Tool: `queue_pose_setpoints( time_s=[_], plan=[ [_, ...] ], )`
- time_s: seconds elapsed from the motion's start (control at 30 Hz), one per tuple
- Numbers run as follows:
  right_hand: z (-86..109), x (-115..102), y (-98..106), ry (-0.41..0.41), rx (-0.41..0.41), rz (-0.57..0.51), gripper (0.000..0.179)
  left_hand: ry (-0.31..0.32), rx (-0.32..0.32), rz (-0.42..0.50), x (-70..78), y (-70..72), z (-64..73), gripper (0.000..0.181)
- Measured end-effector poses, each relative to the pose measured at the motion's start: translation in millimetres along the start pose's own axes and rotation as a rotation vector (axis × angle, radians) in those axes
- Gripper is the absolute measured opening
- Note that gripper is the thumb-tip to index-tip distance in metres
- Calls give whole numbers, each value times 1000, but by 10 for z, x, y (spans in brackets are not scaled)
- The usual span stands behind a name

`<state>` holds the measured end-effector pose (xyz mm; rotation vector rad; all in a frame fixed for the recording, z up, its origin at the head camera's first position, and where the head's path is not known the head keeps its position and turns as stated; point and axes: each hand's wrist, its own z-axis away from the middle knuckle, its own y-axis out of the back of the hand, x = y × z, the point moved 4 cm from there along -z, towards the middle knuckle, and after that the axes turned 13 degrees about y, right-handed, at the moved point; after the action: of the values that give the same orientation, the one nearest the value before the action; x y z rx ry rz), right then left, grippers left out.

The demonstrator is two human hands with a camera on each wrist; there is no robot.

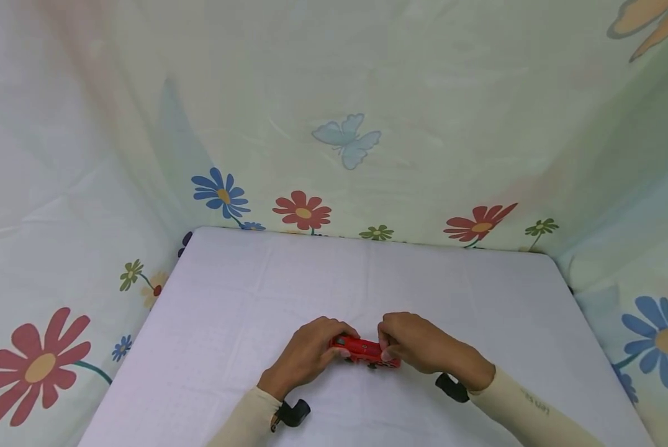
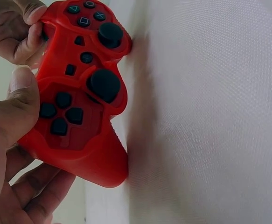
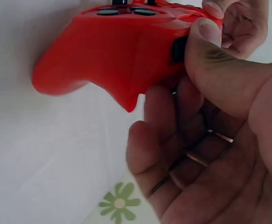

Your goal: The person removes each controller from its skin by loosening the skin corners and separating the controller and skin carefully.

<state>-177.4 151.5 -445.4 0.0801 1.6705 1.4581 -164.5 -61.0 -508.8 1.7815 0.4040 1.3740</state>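
Note:
A red game controller (image 1: 362, 350) with black sticks and buttons is between my two hands, close over the white table. My left hand (image 1: 313, 347) grips its left end; in the left wrist view the thumb (image 2: 24, 93) lies along the edge beside the direction pad and the other fingers curl beneath. At the opposite end my right hand (image 1: 412, 340) pinches the shell's edge by a black shoulder button (image 3: 178, 49), thumb on top and fingers folded under. The controller's grips (image 2: 105, 170) point down toward the cloth. Its underside is hidden in the head view.
A white cloth covers the table (image 1: 289, 279). Flower-patterned curtains (image 1: 451, 124) hang behind it and at both sides. Each wrist carries a small black camera, one by the left sleeve (image 1: 293, 413) and one by the right sleeve (image 1: 451, 388).

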Motion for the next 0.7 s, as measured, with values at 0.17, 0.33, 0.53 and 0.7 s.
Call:
queue_pose_setpoints(
  time_s=[0.17,0.33,0.53,0.7],
  plan=[
    [105,28,24,103,-1,43,26,11,-3,0,-7,1,-12,35],
    [232,125,-11,146,42,24,24,15,0,4,-26,12,-17,35],
    [337,244,-82,180,107,19,28,21,-16,23,-33,-4,-37,36],
    [381,333,-153,243,234,14,31,35,-6,18,-49,-4,-49,35]
  ],
)
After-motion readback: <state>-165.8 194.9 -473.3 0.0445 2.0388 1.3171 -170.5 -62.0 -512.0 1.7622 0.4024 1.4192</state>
